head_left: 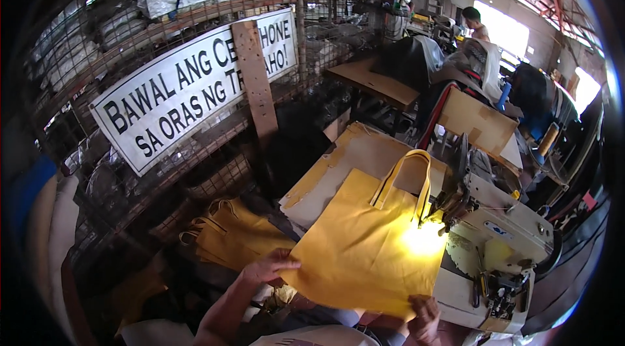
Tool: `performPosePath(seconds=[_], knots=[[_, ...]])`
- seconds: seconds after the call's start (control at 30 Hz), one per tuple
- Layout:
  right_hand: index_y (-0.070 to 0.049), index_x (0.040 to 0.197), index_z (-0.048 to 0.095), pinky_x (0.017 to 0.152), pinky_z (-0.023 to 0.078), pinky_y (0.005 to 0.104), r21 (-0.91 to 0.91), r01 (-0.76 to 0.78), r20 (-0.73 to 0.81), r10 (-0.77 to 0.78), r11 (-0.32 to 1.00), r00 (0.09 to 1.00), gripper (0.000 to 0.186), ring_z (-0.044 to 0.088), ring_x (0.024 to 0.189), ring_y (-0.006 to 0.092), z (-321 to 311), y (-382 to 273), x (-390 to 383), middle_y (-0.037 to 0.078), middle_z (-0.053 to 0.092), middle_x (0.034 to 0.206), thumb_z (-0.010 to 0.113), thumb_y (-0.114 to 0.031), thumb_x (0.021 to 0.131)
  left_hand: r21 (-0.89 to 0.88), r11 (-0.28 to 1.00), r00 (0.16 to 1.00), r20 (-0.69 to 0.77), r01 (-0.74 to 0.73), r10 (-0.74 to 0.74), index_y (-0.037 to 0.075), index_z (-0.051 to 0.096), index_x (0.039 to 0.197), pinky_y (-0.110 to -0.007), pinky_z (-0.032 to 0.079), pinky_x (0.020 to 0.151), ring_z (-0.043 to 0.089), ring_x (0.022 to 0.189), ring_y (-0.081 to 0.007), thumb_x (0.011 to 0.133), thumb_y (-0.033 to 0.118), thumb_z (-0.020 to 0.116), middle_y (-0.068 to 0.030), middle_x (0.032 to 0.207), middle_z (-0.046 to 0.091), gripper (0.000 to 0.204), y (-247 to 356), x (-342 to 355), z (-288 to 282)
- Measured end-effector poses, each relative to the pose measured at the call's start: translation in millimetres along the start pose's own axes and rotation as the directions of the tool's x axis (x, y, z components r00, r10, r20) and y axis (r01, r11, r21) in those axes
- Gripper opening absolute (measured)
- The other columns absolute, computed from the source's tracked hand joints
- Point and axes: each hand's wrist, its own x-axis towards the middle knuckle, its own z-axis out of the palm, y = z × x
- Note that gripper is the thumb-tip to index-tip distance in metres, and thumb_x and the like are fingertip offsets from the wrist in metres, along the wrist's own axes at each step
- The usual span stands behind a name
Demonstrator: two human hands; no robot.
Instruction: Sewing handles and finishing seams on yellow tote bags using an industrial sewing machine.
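A yellow tote bag panel (pixel 351 242) lies spread over the worktable, its looped handle (pixel 427 170) at the far edge. My left hand (pixel 270 266) pinches the panel's lower left corner, while my right hand (pixel 424 315) grips the lower right corner. The handle's right end rests by the head of a sewing machine (pixel 504 216), where a bright lamp glows on the yellow material. Whether the needle is in the material I cannot tell. Several more yellow pieces with handles (pixel 237 232) are piled to the left, apart from my hands.
Small tools (pixel 483 277) lie on the machine's bed at right. Behind the panel is a worn board (pixel 364 151). A cardboard box (pixel 478 121) and thread cones (pixel 548 139) stand beyond the machine. Wire-mesh shelving with a white sign (pixel 195 85) runs along the left. Another person (pixel 475 24) is far back.
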Motion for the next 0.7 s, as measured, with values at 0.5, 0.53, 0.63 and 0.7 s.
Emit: performPosePath(seconds=[0.5, 0.53, 0.63, 0.7], knots=[[0.004, 0.113, 0.057, 0.066, 0.051, 0.0345, 0.147, -0.688, 0.033, 0.692, 0.711, 0.721, 0.037, 0.064, 0.072, 0.0231, 6.4, 61.4, 62.0, 0.018, 0.067, 0.084, 0.066, -0.017, 0.084, 0.632, 0.594, 0.854, 0.237, -0.498, 0.463, 0.003, 0.032, 0.143, -0.047, 0.04, 0.108, 0.045, 0.129, -0.0356, 0.089, 0.029, 0.067, -0.021, 0.144, 0.038, 0.069, 46.1, 101.9, 79.9], [0.004, 0.116, 0.056, 0.068, 0.051, 0.0348, 0.152, -0.686, 0.051, 0.688, 0.712, 0.724, 0.039, 0.065, 0.075, 0.0244, 8.5, 65.2, 60.0, 0.019, 0.067, 0.087, 0.067, -0.017, 0.084, 0.741, 0.446, 0.856, 0.349, -0.501, 0.382, 0.008, 0.032, 0.146, -0.046, 0.029, 0.114, 0.033, 0.138, -0.0346, 0.086, 0.036, 0.069, -0.0187, 0.149, 0.033, 0.076, 43.6, 98.4, 85.3], [0.004, 0.118, 0.056, 0.073, 0.051, 0.0355, 0.212, -0.714, 0.084, 0.715, 0.668, 0.694, 0.041, 0.065, 0.083, 0.0265, 12.1, 74.9, 54.1, 0.021, 0.067, 0.092, 0.067, -0.017, 0.084, 0.874, -0.031, 0.821, 0.468, -0.486, 0.327, 0.012, 0.046, 0.139, -0.047, 0.021, 0.117, 0.033, 0.139, -0.0315, 0.085, 0.038, 0.069, -0.0111, 0.149, 0.037, 0.065, 33.6, 98.2, 90.7], [0.003, 0.12, 0.054, 0.075, 0.051, 0.0364, 0.24, -0.707, 0.03, 0.723, 0.665, 0.69, 0.041, 0.065, 0.085, 0.0277, 13.9, 75.2, 53.3, 0.022, 0.066, 0.096, 0.065, -0.015, 0.085, 0.823, -0.047, 0.737, 0.531, -0.566, 0.419, 0.012, 0.05, 0.135, -0.047, 0.022, 0.116, 0.036, 0.137, -0.0284, 0.087, 0.033, 0.067, -0.0095, 0.144, 0.042, 0.055, 27.2, 103.1, 88.4]])
